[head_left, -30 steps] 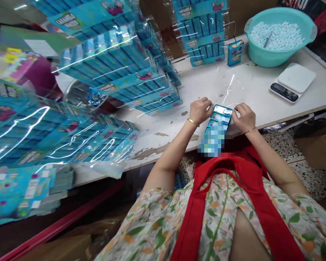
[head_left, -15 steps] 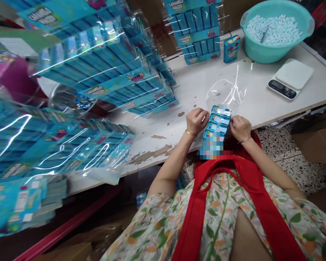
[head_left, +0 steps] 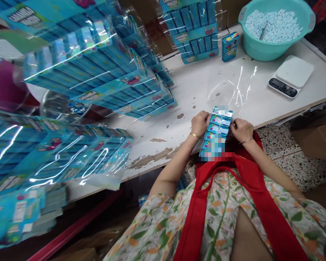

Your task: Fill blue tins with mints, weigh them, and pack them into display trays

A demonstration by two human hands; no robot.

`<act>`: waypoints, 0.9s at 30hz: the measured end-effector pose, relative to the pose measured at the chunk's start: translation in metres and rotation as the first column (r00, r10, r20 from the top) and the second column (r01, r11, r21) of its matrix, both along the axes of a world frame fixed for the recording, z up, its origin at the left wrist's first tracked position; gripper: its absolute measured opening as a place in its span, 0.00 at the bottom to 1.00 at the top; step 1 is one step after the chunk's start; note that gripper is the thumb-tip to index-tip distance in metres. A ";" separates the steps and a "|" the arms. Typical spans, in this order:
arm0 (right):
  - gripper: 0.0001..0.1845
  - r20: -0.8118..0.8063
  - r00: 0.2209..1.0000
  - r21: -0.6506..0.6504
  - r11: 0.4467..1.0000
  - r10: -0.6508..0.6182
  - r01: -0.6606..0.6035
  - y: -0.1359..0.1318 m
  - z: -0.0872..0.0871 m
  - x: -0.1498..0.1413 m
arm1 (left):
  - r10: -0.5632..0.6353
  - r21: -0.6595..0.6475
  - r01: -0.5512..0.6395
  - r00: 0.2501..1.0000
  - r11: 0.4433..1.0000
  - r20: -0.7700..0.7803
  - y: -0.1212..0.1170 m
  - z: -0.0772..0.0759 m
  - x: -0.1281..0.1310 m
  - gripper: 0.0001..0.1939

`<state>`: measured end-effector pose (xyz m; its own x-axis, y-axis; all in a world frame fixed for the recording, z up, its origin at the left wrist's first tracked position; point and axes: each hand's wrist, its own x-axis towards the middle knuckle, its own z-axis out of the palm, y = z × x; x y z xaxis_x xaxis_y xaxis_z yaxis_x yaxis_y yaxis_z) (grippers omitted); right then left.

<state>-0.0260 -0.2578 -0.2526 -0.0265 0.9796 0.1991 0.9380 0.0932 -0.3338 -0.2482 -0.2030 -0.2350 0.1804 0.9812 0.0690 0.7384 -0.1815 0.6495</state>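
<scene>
A display pack of small blue candy boxes (head_left: 216,129) leans at the table's front edge, close against my body; its lower end is blurred out. Clear plastic bag film (head_left: 225,92) spreads over the tabletop just beyond the pack's upper end. My left hand (head_left: 200,123) is closed at the pack's left side, fingers pinched on what looks like the edge of the bag. On the opposite side, my right hand (head_left: 242,130) is closed too, its fingertips curled in at the bag's edge beside the boxes. The fingertips of both hands are partly hidden.
Film-wrapped packs of blue candy boxes (head_left: 97,74) are stacked high on the left. A single candy box (head_left: 229,47) stands at the back. Beside it are a turquoise basin (head_left: 260,52) of pale blue candies and a white kitchen scale (head_left: 295,72). Cardboard (head_left: 315,139) lies below right.
My left hand has shifted slightly right, closer to the pack. The right hand stays beside the pack, with a slight shift. The whole view has moved a little.
</scene>
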 end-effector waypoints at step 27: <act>0.16 -0.002 0.948 -0.198 0.929 0.317 -0.311 -0.013 0.032 -0.017 | -0.099 0.191 0.188 0.912 0.963 -0.399 -0.043 0.019 -0.047 0.14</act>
